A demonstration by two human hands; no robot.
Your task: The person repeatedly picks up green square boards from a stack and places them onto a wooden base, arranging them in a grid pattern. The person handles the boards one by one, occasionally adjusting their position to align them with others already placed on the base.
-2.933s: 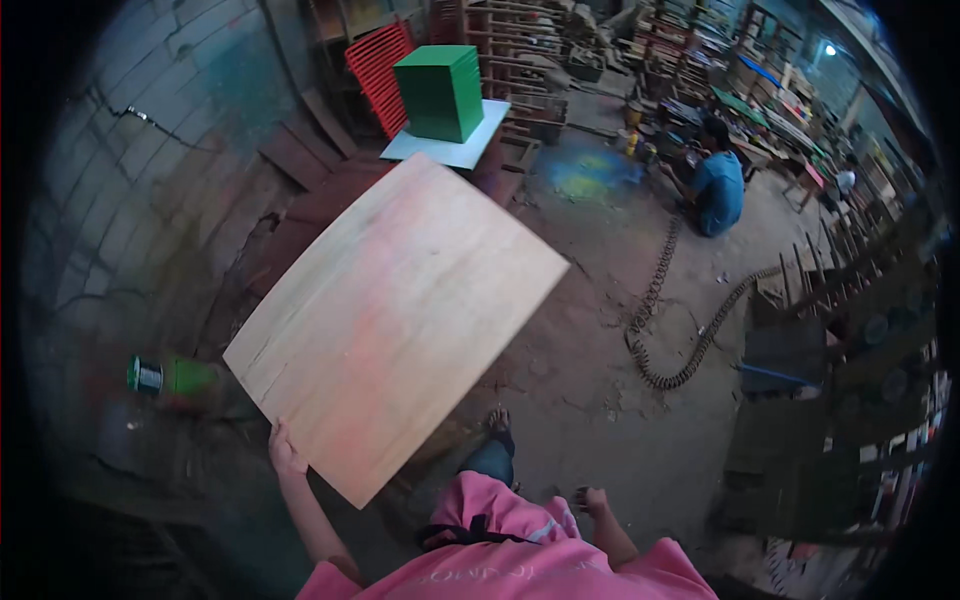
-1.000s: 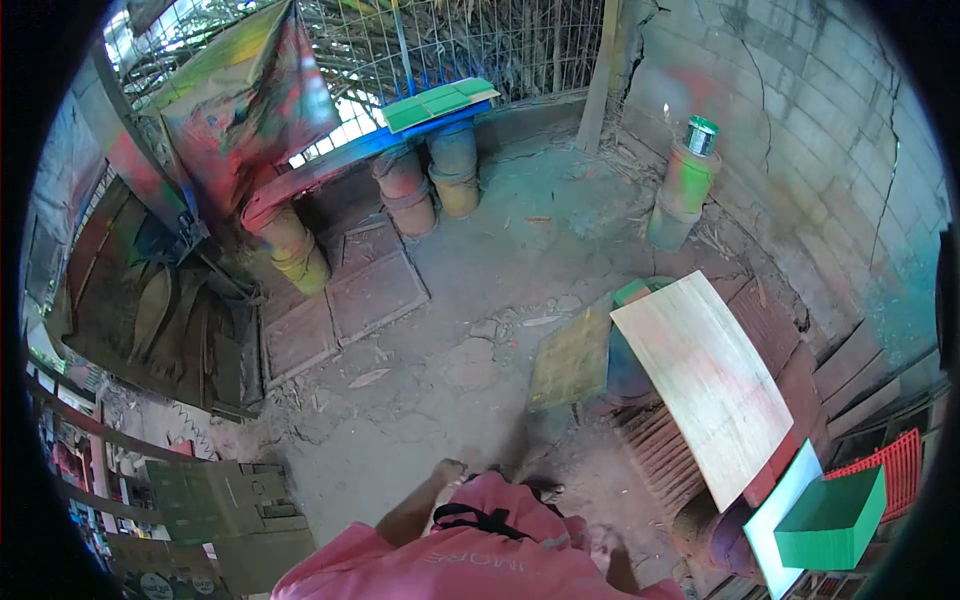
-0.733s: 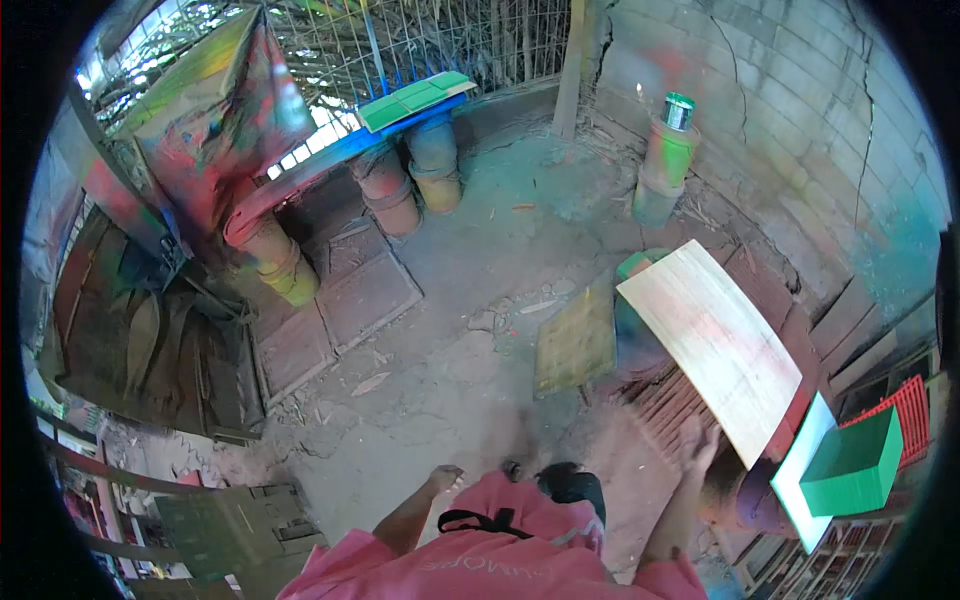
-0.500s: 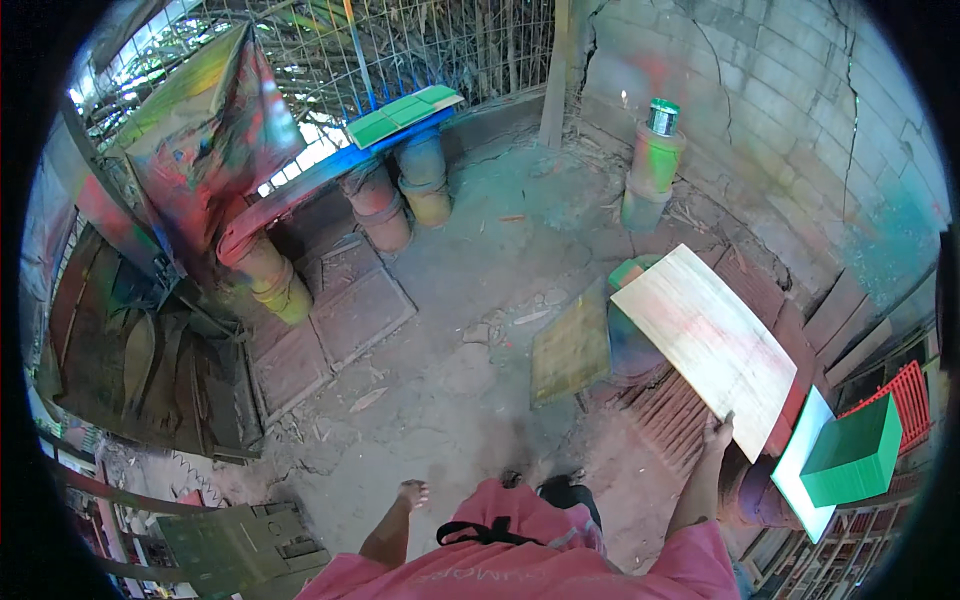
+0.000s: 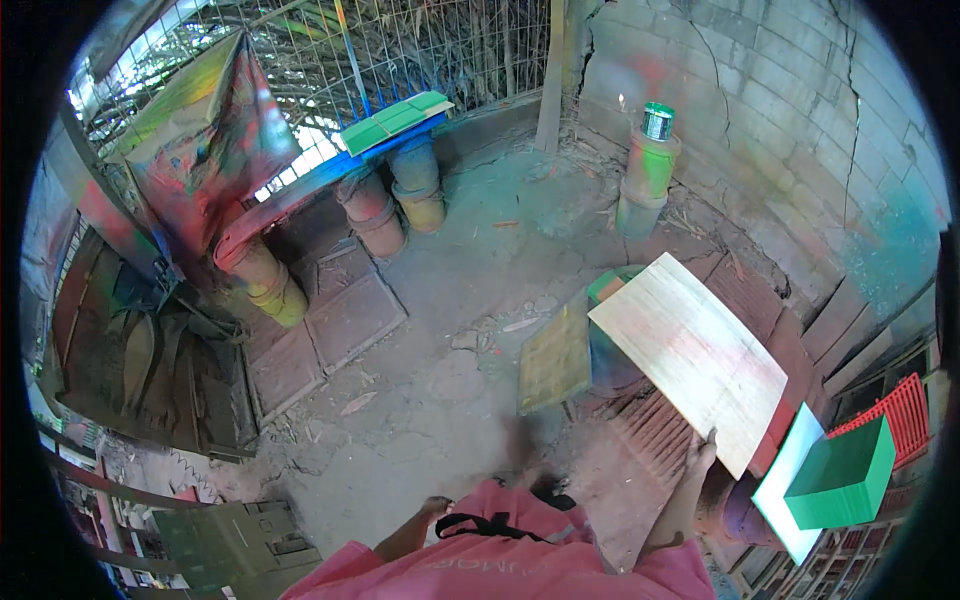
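My right hand grips the near edge of a large pale wooden board, thumb on its top face. Faint pink paint smears the board, which reaches away over a painted bucket-like stand. Near my waist hangs my left hand, next to the pink shirt; its fingers are too small and partly hidden to read. Right of the board, a green stack of flat panels rests on a white sheet.
Far left, green panels lie on a blue-and-red plank carried by stacked buckets. A paint can tops a bucket stack by the block wall. A yellowish panel leans near the board. A red plastic rack stands right.
My left hand has drawn in toward my waist. My right hand keeps its hold on the board's near edge; the whole view has shifted slightly.
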